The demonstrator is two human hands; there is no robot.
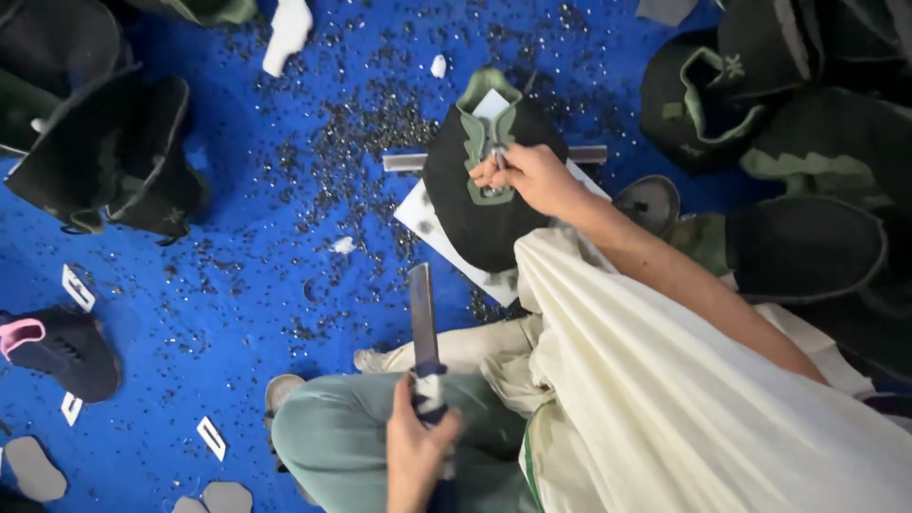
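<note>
A black shoe upper (pixel 480 218) with a green tongue trim (pixel 472 133) lies on a white board (pixel 423 220) on the blue floor. My right hand (pixel 537 179) pinches a small metal punch (pixel 498 155) upright on the green trim. Down by my knee, my left hand (pixel 415 456) grips the taped handle of a flat metal bar (pixel 421 313), whose blade points up toward the upper and stays apart from it. A grey metal strip (pixel 404 162) pokes out from under the upper.
Piles of black and green uppers lie at the left (pixel 114 152) and right (pixel 807 123). A black piece with pink lining (pixel 57 347) sits at the left edge. Tiny dark scraps (pixel 361 123) cover the blue floor. Grey cut-outs (pixel 33 467) and white tags (pixel 211 437) lie near me.
</note>
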